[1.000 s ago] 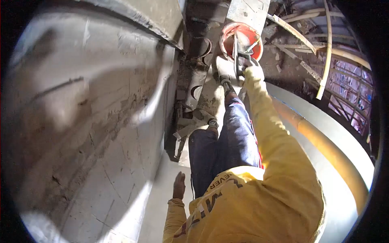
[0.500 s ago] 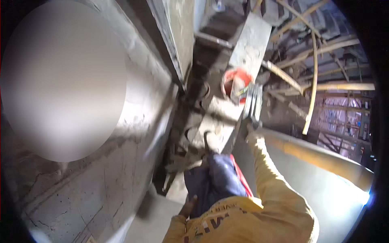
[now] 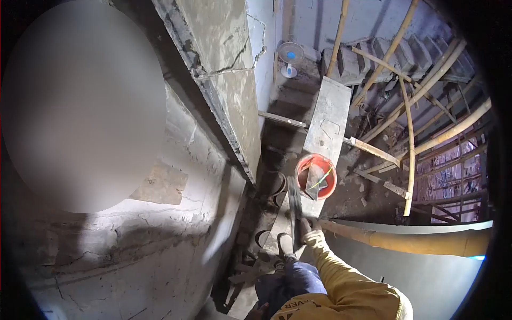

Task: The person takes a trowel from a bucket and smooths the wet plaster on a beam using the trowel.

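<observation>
My right hand [image 3: 309, 230] is closed around a long, narrow, dark bar-like tool [image 3: 295, 200], which is held upright in the view over the plank. Its exact kind is unclear. Just beyond it, an orange bucket [image 3: 333, 186] stands on the plank [image 3: 329, 104]. Inside the bucket lie a flat greyish board [image 3: 312, 178] and a thin yellow-green strip. At the bottom edge, my left hand [image 3: 258, 311] hangs beside my thigh, dark and partly cut off, so its fingers are hard to make out.
A cracked plaster wall [image 3: 160, 240] rises on the left, with a concrete edge [image 3: 218, 101] above. Bamboo poles [image 3: 408, 149] cross on the right. A fan [image 3: 290, 53] stands at the back near concrete steps [image 3: 384, 56]. A large curved grey sheet [image 3: 405, 266] lies at lower right.
The view has shifted and sharpened, placing the bucket lower in it. My right hand with the bar-like tool has swung left, from the bucket's right side to its near left.
</observation>
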The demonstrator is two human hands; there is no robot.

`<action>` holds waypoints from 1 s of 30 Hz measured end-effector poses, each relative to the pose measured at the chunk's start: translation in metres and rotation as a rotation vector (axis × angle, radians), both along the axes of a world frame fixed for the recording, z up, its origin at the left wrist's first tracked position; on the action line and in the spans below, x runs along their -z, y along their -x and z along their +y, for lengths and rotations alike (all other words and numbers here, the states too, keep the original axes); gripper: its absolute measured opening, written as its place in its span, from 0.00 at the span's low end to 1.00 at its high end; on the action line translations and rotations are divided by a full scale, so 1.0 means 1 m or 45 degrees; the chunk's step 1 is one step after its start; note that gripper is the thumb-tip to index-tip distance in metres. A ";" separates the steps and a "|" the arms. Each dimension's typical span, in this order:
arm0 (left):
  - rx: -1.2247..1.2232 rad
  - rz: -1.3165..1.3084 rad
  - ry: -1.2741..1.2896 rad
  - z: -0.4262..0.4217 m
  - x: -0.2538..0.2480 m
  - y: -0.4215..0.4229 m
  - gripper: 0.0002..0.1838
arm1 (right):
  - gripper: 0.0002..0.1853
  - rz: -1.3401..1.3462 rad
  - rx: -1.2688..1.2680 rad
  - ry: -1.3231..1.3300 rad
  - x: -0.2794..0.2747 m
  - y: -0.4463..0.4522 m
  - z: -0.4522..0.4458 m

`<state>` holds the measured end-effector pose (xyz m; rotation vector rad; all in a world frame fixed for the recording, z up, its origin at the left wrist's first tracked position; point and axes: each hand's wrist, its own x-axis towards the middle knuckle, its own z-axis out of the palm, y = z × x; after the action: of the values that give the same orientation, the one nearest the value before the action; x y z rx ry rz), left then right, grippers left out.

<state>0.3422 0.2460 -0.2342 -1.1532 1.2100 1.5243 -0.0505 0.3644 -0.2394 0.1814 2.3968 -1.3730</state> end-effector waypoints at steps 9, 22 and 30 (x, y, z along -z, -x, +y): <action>0.178 1.021 1.089 -0.103 -0.031 0.101 0.47 | 0.20 -0.188 0.087 0.395 0.038 0.071 -0.138; 0.090 1.625 2.131 -0.247 -0.281 0.425 0.44 | 0.14 -0.393 0.258 0.980 0.005 0.219 -0.231; 0.382 1.738 2.519 -0.289 -0.338 0.501 0.45 | 0.13 -0.248 0.252 1.146 0.013 0.318 -0.324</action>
<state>-0.1590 -0.0434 0.1041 -0.4705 3.9057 0.1641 -0.3682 0.0404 -0.2522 0.2858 1.4418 -2.2461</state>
